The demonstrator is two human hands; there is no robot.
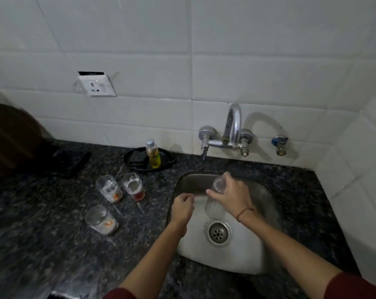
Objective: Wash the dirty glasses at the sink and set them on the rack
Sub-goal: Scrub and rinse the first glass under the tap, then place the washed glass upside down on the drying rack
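Over the steel sink [262, 251], my right hand [230, 194] grips a clear ribbed glass [214, 207], held tilted with its base up and its mouth down. My left hand [182, 207] hovers beside it above the sink's left rim, fingers curled and holding nothing. Three dirty glasses stand on the dark granite counter to the left: one with white and orange residue [109, 188], one with reddish liquid [133, 187], and a nearer one with white residue [101, 220]. No rack is in view.
A chrome wall tap [230, 134] hangs over the sink's back edge; no water shows. A bottle of yellow dish soap [153, 154] stands on a black tray [137, 164] behind the glasses. A dark bag [68, 162] lies at far left. A wall socket [97, 86] sits above.
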